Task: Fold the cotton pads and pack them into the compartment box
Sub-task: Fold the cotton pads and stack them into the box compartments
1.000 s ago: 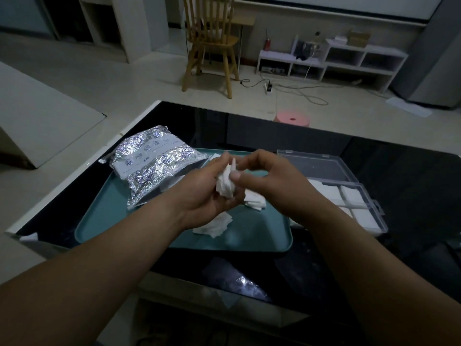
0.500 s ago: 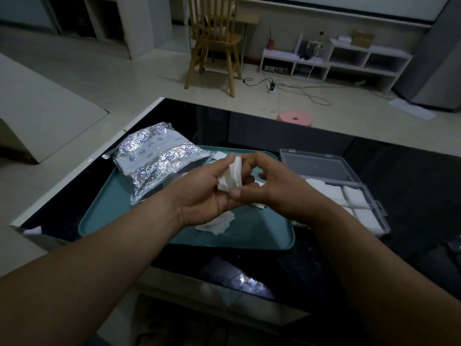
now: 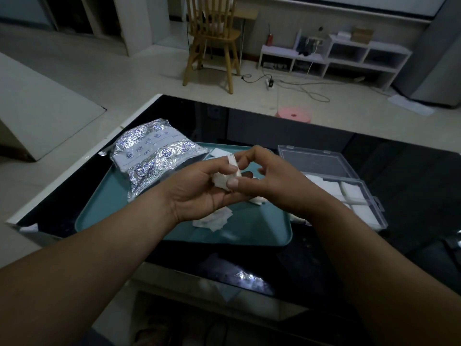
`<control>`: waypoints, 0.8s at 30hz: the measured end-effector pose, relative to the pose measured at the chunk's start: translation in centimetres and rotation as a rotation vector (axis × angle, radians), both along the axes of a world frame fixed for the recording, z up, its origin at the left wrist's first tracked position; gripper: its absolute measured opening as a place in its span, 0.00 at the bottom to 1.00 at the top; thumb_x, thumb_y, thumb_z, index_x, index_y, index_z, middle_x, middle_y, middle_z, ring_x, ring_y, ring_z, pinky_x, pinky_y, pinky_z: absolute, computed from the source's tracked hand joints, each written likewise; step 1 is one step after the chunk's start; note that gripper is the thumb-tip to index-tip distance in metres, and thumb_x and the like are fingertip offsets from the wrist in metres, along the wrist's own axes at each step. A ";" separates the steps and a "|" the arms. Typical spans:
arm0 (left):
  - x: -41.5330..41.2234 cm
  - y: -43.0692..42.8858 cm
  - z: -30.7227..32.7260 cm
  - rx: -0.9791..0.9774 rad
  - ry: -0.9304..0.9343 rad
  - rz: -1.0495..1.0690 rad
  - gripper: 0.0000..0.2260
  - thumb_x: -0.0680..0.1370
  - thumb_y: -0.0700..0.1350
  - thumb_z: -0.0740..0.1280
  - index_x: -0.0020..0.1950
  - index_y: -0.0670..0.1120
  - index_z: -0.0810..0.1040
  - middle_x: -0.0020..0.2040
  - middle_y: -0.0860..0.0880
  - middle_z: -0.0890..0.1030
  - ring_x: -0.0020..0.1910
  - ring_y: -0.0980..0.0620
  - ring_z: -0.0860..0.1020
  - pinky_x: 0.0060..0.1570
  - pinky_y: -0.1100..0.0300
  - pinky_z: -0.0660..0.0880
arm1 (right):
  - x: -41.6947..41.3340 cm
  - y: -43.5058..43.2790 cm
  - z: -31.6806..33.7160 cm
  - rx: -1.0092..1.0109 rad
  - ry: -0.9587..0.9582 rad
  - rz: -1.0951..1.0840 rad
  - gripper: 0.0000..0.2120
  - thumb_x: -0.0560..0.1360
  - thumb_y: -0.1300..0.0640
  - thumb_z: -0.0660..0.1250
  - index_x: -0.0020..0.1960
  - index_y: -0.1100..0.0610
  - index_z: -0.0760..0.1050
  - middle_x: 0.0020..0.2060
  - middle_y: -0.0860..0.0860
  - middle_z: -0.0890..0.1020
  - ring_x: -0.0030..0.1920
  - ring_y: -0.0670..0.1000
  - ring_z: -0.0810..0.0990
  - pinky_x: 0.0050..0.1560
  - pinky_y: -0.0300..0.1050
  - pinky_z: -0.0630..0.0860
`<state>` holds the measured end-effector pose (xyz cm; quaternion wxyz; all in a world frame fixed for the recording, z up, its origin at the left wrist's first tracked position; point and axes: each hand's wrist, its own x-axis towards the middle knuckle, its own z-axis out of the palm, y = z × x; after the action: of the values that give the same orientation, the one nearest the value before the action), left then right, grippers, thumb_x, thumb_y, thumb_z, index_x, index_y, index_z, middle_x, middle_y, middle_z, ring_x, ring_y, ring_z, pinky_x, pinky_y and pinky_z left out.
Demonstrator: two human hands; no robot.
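Above the teal tray (image 3: 249, 231), my left hand (image 3: 199, 191) and my right hand (image 3: 272, 181) both pinch one white cotton pad (image 3: 228, 177), bent over between the fingertips. Two loose pads lie on the tray: one (image 3: 213, 218) under my left wrist, another (image 3: 258, 201) partly hidden below my right hand. A further pad (image 3: 219, 152) lies at the tray's far edge. The clear compartment box (image 3: 366, 201) stands open to the right, with white folded pads in its compartments. My right forearm covers its near-left corner.
A crinkled silver foil bag (image 3: 152, 156) lies on the tray's left side. The box's lid (image 3: 314, 161) lies flat behind it. The black glass table (image 3: 399, 171) ends close on the left. A wooden chair (image 3: 212, 41) and pink stool (image 3: 294, 114) stand beyond.
The pad went from a loose bunch to a narrower, bent shape held higher between both hands' fingertips. The hands stayed over the tray's middle.
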<state>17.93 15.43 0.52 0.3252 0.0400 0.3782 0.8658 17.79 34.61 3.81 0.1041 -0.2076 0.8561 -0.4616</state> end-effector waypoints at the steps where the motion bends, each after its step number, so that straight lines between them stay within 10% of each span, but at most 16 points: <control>1: 0.0 0.0 0.0 -0.008 0.000 0.004 0.14 0.77 0.36 0.63 0.59 0.41 0.85 0.57 0.36 0.78 0.56 0.45 0.81 0.64 0.46 0.79 | 0.2 -0.1 0.1 -0.008 0.003 0.004 0.17 0.74 0.45 0.78 0.55 0.52 0.75 0.60 0.43 0.83 0.57 0.46 0.83 0.54 0.35 0.77; 7: -0.3 0.3 -0.4 -0.021 -0.030 -0.049 0.12 0.86 0.48 0.59 0.62 0.41 0.76 0.67 0.34 0.72 0.64 0.40 0.74 0.69 0.41 0.74 | 0.7 -1.0 -0.4 -0.086 -0.023 0.042 0.18 0.74 0.59 0.79 0.55 0.64 0.73 0.57 0.52 0.83 0.52 0.43 0.86 0.52 0.44 0.84; 9: -0.4 0.4 -0.1 -0.049 -0.061 0.061 0.11 0.86 0.47 0.59 0.59 0.43 0.78 0.57 0.39 0.79 0.51 0.46 0.81 0.60 0.47 0.81 | 0.3 -0.9 -0.3 -0.027 0.027 0.034 0.15 0.76 0.51 0.76 0.54 0.59 0.76 0.60 0.43 0.81 0.56 0.34 0.81 0.55 0.33 0.78; 12: -1.2 0.2 -0.1 -0.094 -0.202 0.310 0.04 0.81 0.43 0.68 0.53 0.42 0.78 0.45 0.44 0.77 0.38 0.50 0.79 0.34 0.60 0.82 | -1.3 -0.3 -0.6 -0.040 0.075 -0.188 0.11 0.81 0.44 0.69 0.52 0.52 0.79 0.53 0.43 0.83 0.53 0.41 0.81 0.55 0.43 0.77; 18: -2.3 -0.7 -1.1 -0.265 -0.278 0.465 0.07 0.78 0.41 0.69 0.55 0.46 0.74 0.36 0.48 0.75 0.28 0.54 0.71 0.19 0.66 0.64 | -3.7 0.4 -3.9 0.493 0.165 -0.297 0.11 0.83 0.57 0.64 0.62 0.53 0.82 0.58 0.51 0.84 0.56 0.54 0.81 0.54 0.46 0.75; 24: -2.2 -0.6 -0.9 -0.355 -0.231 0.433 0.05 0.76 0.41 0.69 0.50 0.46 0.76 0.35 0.49 0.75 0.29 0.53 0.70 0.20 0.66 0.61 | -3.6 -0.6 -6.0 0.770 0.155 -0.152 0.22 0.78 0.48 0.72 0.69 0.49 0.74 0.64 0.53 0.76 0.62 0.57 0.76 0.62 0.52 0.74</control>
<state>15.70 14.84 -0.40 0.1758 -0.1979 0.4837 0.8343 14.24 34.00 -2.16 0.0752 -0.1235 0.9848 -0.0962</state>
